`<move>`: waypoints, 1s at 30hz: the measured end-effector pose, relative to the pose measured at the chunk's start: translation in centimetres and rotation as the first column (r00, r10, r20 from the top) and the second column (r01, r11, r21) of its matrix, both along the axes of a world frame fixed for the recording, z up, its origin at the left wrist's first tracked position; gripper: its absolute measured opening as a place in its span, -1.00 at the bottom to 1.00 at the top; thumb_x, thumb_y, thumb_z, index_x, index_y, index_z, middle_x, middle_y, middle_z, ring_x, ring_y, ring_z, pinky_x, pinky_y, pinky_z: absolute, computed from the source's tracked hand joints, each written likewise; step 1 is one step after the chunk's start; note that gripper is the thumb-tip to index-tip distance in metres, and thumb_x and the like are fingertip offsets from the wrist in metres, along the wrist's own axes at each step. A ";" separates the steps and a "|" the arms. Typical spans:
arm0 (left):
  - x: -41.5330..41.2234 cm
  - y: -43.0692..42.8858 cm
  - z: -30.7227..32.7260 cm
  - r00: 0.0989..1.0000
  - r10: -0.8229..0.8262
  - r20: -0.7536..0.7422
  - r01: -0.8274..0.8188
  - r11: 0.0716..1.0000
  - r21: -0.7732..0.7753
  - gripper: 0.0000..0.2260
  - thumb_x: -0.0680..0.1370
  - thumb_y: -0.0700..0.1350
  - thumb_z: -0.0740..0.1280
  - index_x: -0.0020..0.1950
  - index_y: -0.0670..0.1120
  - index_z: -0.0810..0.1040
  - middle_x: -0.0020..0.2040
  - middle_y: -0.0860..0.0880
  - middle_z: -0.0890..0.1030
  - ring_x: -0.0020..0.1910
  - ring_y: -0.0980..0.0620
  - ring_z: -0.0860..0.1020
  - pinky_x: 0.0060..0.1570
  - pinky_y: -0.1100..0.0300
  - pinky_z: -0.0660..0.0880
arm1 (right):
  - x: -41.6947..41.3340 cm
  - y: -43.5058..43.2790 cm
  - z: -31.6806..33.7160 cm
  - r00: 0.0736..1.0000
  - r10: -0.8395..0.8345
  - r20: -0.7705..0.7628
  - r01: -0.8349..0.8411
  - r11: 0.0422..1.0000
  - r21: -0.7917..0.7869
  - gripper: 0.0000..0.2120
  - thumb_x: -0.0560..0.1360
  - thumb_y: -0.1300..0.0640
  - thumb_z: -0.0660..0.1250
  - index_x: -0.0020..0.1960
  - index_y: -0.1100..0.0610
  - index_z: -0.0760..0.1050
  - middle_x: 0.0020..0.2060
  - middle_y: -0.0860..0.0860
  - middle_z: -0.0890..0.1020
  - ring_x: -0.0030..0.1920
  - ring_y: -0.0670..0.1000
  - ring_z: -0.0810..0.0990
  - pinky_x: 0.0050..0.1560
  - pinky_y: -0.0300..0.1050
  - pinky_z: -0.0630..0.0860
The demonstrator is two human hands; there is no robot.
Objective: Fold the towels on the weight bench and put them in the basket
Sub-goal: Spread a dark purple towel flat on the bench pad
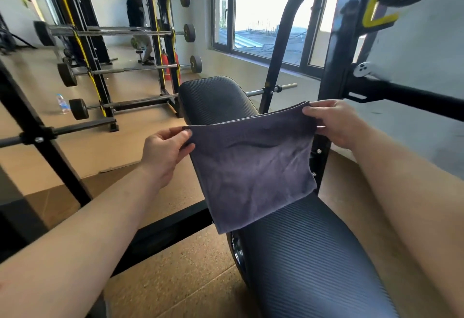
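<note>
A dark grey towel [251,167], folded double, hangs spread flat above the black ribbed weight bench [313,255], held up by its top corners, its lower edge over the bench's left side.

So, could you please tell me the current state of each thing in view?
towel, held up, hanging above the weight bench
left hand, pinching the towel's upper left corner
right hand, pinching its upper right corner
water bottle, upright on the floor
barbells, resting on the rack

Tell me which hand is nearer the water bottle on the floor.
Left. The left hand grips the towel at the corner toward the water bottle; the right hand grips the opposite corner, across the weight bench from it.
</note>
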State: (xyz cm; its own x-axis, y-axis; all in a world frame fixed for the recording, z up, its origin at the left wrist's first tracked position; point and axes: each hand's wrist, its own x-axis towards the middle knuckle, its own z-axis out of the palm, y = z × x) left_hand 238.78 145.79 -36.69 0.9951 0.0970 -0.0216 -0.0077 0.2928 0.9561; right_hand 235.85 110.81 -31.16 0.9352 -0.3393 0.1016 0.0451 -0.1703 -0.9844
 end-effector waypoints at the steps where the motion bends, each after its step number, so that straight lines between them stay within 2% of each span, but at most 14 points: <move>1: -0.9 0.2 0.4 1.000 -0.009 0.007 0.009 1.000 -0.005 -0.95 0.59 -0.26 0.42 0.00 -0.13 0.61 0.04 -0.09 0.66 0.09 -0.02 0.65 0.02 0.16 0.66 | -1.1 0.2 0.6 1.000 0.004 0.009 -0.004 1.000 0.006 -0.90 0.52 0.28 0.47 0.03 0.19 0.67 -0.17 0.08 0.71 -0.19 0.04 0.66 -0.04 0.00 0.59; 5: -4.6 1.6 1.8 0.999 -0.040 0.028 0.041 0.998 -0.043 -0.94 0.59 -0.27 0.42 -0.02 -0.12 0.62 0.01 -0.09 0.66 0.05 0.00 0.65 -0.04 0.20 0.64 | -5.4 1.2 2.8 0.999 0.038 0.030 -0.039 0.999 0.022 -0.89 0.52 0.28 0.46 0.04 0.17 0.67 -0.13 0.08 0.71 -0.15 0.06 0.67 0.03 0.02 0.57; 8: -7.3 3.2 2.8 0.998 -0.042 0.044 0.042 0.999 -0.018 -0.93 0.59 -0.24 0.42 0.01 -0.09 0.62 0.02 -0.08 0.67 0.03 0.01 0.64 -0.11 0.24 0.60 | -8.2 2.3 3.9 0.998 0.057 0.042 -0.057 0.998 0.017 -0.91 0.54 0.28 0.44 0.02 0.18 0.68 -0.16 0.07 0.73 -0.17 0.04 0.69 0.01 0.02 0.62; 12: -10.8 5.5 4.0 0.996 -0.063 0.063 0.061 0.998 0.026 -0.90 0.59 -0.22 0.43 0.09 -0.09 0.64 0.05 -0.07 0.68 0.06 -0.03 0.63 -0.12 0.21 0.59 | -11.3 4.2 4.6 0.996 0.064 0.061 -0.066 0.997 0.033 -0.82 0.54 0.27 0.44 0.13 0.28 0.65 -0.05 0.14 0.72 -0.08 0.10 0.68 0.12 0.11 0.61; 15: -13.3 7.1 4.3 0.996 -0.063 0.064 0.060 0.997 0.041 -0.87 0.59 -0.23 0.42 0.13 -0.11 0.64 0.07 -0.09 0.68 0.08 -0.05 0.63 -0.09 0.17 0.58 | -13.5 5.9 4.5 0.993 0.078 0.088 -0.083 0.995 0.055 -0.95 0.55 0.30 0.43 -0.01 0.21 0.65 -0.19 0.06 0.74 -0.18 0.02 0.71 0.04 0.04 0.65; 19: -16.2 9.4 3.8 0.998 -0.023 0.062 0.021 0.999 0.037 -0.80 0.58 -0.21 0.44 0.20 -0.12 0.64 0.13 -0.09 0.69 0.11 -0.06 0.63 -0.13 0.17 0.57 | -16.7 8.1 4.0 0.990 0.079 0.118 -0.090 0.991 0.097 -0.89 0.54 0.33 0.43 -0.10 0.15 0.63 -0.30 0.00 0.72 -0.28 -0.02 0.70 -0.08 -0.06 0.65; 22: -18.0 10.8 3.1 0.998 0.005 0.059 -0.005 1.000 -0.010 -0.81 0.55 -0.21 0.47 0.17 -0.10 0.65 0.11 -0.09 0.69 0.08 -0.03 0.64 -0.17 0.20 0.57 | -18.9 9.3 3.2 0.988 0.094 0.124 -0.108 0.987 0.116 -0.92 0.54 0.33 0.43 -0.08 0.19 0.64 -0.31 0.02 0.72 -0.30 -0.02 0.69 -0.19 -0.14 0.65; 26: -19.7 12.3 2.0 0.999 0.008 0.047 -0.006 0.999 -0.038 -0.81 0.55 -0.22 0.48 0.14 -0.11 0.64 0.07 -0.09 0.69 -0.01 0.00 0.63 -0.22 0.22 0.56 | -20.9 10.5 1.5 0.992 0.071 0.103 -0.082 0.990 0.114 -0.94 0.54 0.31 0.45 -0.06 0.18 0.67 -0.26 0.04 0.72 -0.27 0.01 0.68 -0.18 -0.11 0.65; 28: -20.5 12.9 1.3 0.999 0.001 0.033 0.001 0.999 -0.046 -0.85 0.55 -0.24 0.47 0.11 -0.10 0.65 0.01 -0.08 0.68 -0.10 0.02 0.61 -0.28 0.25 0.56 | -21.8 10.8 0.3 0.993 0.084 0.081 -0.091 0.992 0.089 -0.88 0.54 0.34 0.43 -0.04 0.16 0.69 -0.24 0.04 0.72 -0.28 -0.01 0.66 -0.19 -0.12 0.65; 30: -20.9 13.4 0.4 1.000 0.003 0.025 -0.003 1.000 0.012 -0.87 0.57 -0.24 0.45 0.07 -0.06 0.65 -0.01 -0.06 0.66 -0.17 0.04 0.60 -0.31 0.26 0.56 | -22.5 11.0 -0.9 0.993 0.108 0.043 -0.111 0.992 0.062 -0.79 0.54 0.38 0.41 -0.02 0.11 0.71 -0.19 0.04 0.71 -0.25 -0.01 0.65 -0.21 -0.13 0.63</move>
State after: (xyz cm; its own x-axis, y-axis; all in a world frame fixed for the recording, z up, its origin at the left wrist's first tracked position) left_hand 217.84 159.22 -36.30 0.9949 0.1003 0.0041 -0.0323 0.2815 0.9590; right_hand 213.32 121.85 -32.09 0.9628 -0.2420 0.1200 0.0986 -0.0986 -0.9902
